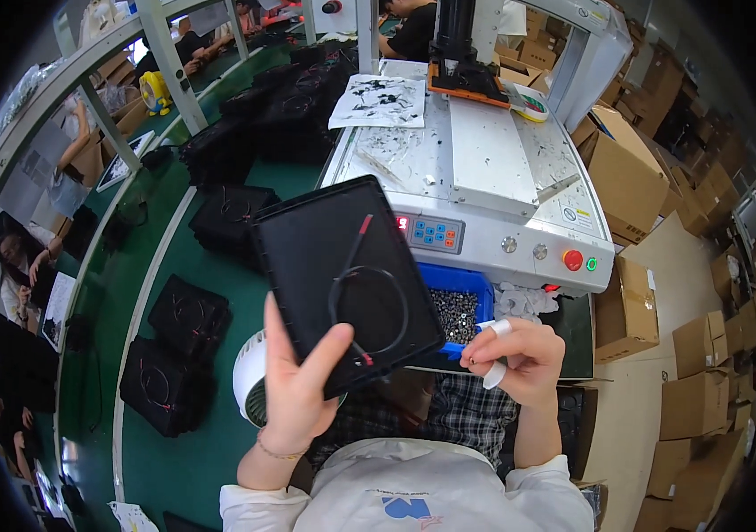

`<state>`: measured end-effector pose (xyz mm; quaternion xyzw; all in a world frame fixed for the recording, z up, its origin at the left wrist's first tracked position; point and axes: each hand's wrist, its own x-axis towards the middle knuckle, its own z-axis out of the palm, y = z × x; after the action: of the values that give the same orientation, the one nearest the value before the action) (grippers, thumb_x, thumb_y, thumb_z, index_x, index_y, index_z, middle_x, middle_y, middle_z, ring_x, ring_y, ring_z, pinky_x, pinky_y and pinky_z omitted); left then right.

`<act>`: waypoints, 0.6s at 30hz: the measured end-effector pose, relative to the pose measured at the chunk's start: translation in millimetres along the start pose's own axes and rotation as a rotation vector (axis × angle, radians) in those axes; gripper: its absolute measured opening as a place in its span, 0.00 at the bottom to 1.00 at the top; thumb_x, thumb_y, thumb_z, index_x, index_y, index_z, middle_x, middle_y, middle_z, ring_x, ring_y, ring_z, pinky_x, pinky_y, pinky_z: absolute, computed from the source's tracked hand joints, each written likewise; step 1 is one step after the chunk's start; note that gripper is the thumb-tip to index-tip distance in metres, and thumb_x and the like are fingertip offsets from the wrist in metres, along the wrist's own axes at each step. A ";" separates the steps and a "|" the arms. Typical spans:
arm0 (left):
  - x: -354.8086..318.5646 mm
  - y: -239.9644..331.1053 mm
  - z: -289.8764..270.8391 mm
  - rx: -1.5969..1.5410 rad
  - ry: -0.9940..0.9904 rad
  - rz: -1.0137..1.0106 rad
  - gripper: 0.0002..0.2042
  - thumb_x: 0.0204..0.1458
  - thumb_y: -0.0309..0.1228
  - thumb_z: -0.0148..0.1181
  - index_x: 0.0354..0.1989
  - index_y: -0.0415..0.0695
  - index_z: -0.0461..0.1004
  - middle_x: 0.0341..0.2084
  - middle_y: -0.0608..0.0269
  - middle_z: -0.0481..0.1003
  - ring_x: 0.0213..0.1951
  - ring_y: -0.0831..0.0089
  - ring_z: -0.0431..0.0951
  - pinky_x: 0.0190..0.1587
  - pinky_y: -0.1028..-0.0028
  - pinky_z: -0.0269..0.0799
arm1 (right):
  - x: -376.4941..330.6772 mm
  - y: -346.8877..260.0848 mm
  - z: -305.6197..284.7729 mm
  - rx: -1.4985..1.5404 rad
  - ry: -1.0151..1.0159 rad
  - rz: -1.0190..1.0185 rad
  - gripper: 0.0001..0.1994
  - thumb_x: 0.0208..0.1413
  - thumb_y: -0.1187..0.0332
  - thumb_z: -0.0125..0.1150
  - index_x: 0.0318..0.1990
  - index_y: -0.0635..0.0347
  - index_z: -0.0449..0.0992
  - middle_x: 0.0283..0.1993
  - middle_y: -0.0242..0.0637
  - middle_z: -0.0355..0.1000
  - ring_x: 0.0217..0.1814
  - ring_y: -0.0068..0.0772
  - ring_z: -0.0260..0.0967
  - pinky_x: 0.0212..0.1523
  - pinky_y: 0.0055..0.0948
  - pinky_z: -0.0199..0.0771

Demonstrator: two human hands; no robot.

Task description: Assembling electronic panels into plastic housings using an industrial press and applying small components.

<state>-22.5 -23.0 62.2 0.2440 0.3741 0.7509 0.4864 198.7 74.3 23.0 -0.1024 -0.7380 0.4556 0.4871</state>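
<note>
Black rectangular plastic casing (303,253) tilts in the left hand's (298,395) grasping fingers (277,335); the right hand (527,357), curled inward, pinches, contents unclear.

Case (307,257), frame centre: black. Cable (334,297) on it: black, red ends. Bin (453,275), right of centre: blue; small parts (453,312) inside: silver-grey. Finger wraps (495,377), right of centre: white. Machine (493,168), upper centre: white; keypad (434,234) blue and orange, large button (572,260) red. Worktop (249,297), left: green. Trousers (475,412), lower centre: dark-and-white check. Shirt (351,488), bottom: white, blue-and-pink print. Cartons (701,399), right: brown.
</note>
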 end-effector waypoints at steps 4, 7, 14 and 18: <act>-1.8 -28.9 -4.4 0.104 -0.063 -0.007 0.33 0.55 0.15 0.55 0.67 0.40 0.47 0.57 0.57 0.65 0.55 0.72 0.68 0.57 0.73 0.66 | 2.9 -11.2 13.3 -0.227 -0.014 0.010 0.10 0.41 0.82 0.70 0.34 0.64 0.81 0.33 0.42 0.79 0.33 0.33 0.79 0.34 0.23 0.79; -0.4 -38.0 -7.3 0.114 -0.118 -0.047 0.31 0.55 0.15 0.55 0.66 0.39 0.49 0.57 0.58 0.65 0.55 0.73 0.68 0.57 0.74 0.66 | 4.9 -12.8 19.9 -0.329 -0.080 -0.045 0.11 0.39 0.82 0.69 0.33 0.62 0.82 0.35 0.41 0.78 0.31 0.33 0.77 0.32 0.23 0.78; -0.2 -47.1 -10.9 0.120 -0.144 -0.065 0.30 0.55 0.17 0.56 0.65 0.40 0.50 0.56 0.58 0.65 0.55 0.74 0.68 0.57 0.74 0.66 | 4.1 -8.2 25.6 -0.468 -0.261 -0.073 0.15 0.39 0.75 0.69 0.39 0.53 0.83 0.35 0.29 0.74 0.39 0.31 0.70 0.40 0.29 0.68; 0.7 -50.4 -13.4 0.127 -0.139 -0.067 0.30 0.56 0.18 0.55 0.65 0.40 0.49 0.56 0.58 0.65 0.55 0.74 0.68 0.57 0.74 0.66 | 3.8 -7.4 28.9 -0.601 -0.272 -0.115 0.15 0.38 0.72 0.71 0.38 0.52 0.83 0.34 0.27 0.75 0.36 0.31 0.70 0.38 0.29 0.69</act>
<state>-4.9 -14.2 13.8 0.3133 0.3943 0.6901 0.5197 175.5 55.8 27.8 -0.1382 -0.9021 0.1988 0.3571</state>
